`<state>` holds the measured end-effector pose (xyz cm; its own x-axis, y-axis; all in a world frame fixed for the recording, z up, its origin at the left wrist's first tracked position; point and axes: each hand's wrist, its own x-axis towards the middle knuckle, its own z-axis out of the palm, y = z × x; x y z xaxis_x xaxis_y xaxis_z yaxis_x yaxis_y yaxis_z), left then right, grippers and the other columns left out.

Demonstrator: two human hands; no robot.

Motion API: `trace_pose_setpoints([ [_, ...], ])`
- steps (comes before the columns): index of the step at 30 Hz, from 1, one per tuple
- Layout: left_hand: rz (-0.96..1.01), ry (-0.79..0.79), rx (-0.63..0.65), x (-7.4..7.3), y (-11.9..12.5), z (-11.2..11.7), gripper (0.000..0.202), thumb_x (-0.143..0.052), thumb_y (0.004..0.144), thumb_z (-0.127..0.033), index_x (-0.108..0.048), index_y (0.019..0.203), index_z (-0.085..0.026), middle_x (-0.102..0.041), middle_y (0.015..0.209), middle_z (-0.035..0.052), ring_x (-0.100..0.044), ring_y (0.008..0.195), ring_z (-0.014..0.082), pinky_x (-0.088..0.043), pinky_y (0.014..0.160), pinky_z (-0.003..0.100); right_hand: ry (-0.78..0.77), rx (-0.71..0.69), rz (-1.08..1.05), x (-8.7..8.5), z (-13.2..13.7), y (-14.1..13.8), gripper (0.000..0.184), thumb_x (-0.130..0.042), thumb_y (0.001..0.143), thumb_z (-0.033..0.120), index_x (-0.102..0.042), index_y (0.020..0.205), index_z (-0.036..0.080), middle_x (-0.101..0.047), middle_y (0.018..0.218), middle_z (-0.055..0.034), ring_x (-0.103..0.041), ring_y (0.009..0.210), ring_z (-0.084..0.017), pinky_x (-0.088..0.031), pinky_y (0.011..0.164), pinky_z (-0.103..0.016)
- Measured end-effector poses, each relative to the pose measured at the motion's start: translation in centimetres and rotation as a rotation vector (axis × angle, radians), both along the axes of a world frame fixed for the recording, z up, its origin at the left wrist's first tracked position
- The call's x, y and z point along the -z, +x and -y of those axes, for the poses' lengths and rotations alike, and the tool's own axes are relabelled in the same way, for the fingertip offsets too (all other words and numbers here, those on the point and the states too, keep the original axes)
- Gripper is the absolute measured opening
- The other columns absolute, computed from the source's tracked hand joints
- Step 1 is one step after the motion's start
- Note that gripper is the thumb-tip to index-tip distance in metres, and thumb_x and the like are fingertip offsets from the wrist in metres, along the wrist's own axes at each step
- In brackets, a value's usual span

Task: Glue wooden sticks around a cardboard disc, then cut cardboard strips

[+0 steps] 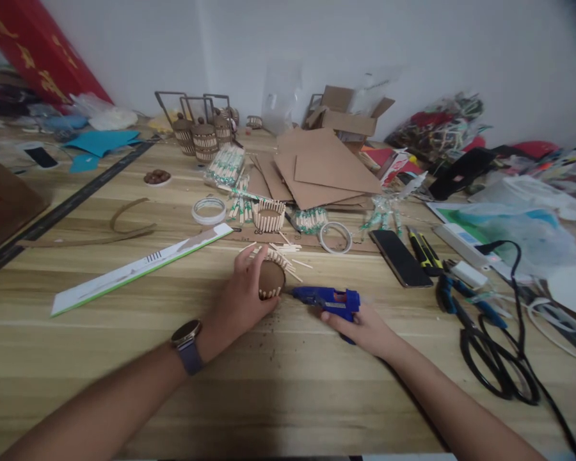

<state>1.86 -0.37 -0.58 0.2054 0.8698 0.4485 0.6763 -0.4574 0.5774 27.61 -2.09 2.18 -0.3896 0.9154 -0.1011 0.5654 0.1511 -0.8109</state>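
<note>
My left hand (pixel 242 296), with a watch on its wrist, grips a small round cardboard base ringed with short wooden sticks (pixel 271 276), tipped on its side on the wooden table (pixel 125 358). My right hand (pixel 365 330) is closed around the handle of a blue glue gun (pixel 329 299). The gun's nozzle points left and sits right by the stick basket. Loose sticks (pixel 290 248) lie just behind it.
A white and green ruler (pixel 139 267), two tape rolls (pixel 209 210), a finished stick ring (pixel 269 216), cardboard sheets (pixel 324 168), a phone (pixel 400 257), a utility knife (pixel 426 250), black scissors (pixel 489 352) and a cable surround the hands. Small lantern baskets (pixel 204 136) stand behind.
</note>
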Motion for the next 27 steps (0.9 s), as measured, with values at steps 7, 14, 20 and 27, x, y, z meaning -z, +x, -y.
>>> trace_pose_setpoints([
  [7,0.004,-0.001,-0.003,0.1,0.0,0.0,0.102,-0.078,0.069,-0.011,-0.019,0.151,-0.027,-0.031,0.15,0.0174,-0.032,0.144,0.0366,-0.035,0.115,0.058,0.031,-0.052,-0.045,-0.4,0.3,-0.6,0.03,-0.058,0.085,0.042,-0.07,0.1,0.019,-0.075,0.088,-0.0052,-0.068,0.074,-0.021,-0.057,0.069,-0.031],
  [14,-0.006,0.005,-0.005,0.0,-0.1,-0.1,0.102,-0.08,0.069,-0.012,-0.021,0.15,-0.026,-0.032,0.149,0.0183,-0.034,0.143,0.037,-0.036,0.115,0.058,0.09,-0.045,-0.026,-0.5,0.5,-1.0,0.027,-0.058,0.085,0.04,-0.065,0.1,0.019,-0.075,0.088,-0.0064,-0.069,0.075,-0.021,-0.056,0.066,-0.03],
  [20,-0.002,-0.002,-0.006,0.0,0.0,-0.1,0.102,-0.079,0.069,-0.012,-0.02,0.151,-0.027,-0.032,0.149,0.0173,-0.034,0.143,0.0366,-0.035,0.115,0.058,0.164,-0.05,0.027,-0.2,0.4,-1.0,0.024,-0.057,0.085,0.041,-0.065,0.093,0.019,-0.072,0.083,-0.0059,-0.067,0.072,-0.021,-0.054,0.065,-0.03],
  [27,0.0,0.007,-0.005,0.0,0.0,0.0,0.102,-0.079,0.068,-0.011,-0.021,0.151,-0.026,-0.031,0.149,0.018,-0.033,0.143,0.0366,-0.035,0.116,0.057,0.207,-0.064,0.031,0.2,0.3,-1.0,0.023,-0.057,0.086,0.041,-0.066,0.091,0.02,-0.073,0.085,-0.007,-0.068,0.077,-0.023,-0.054,0.07,-0.031],
])
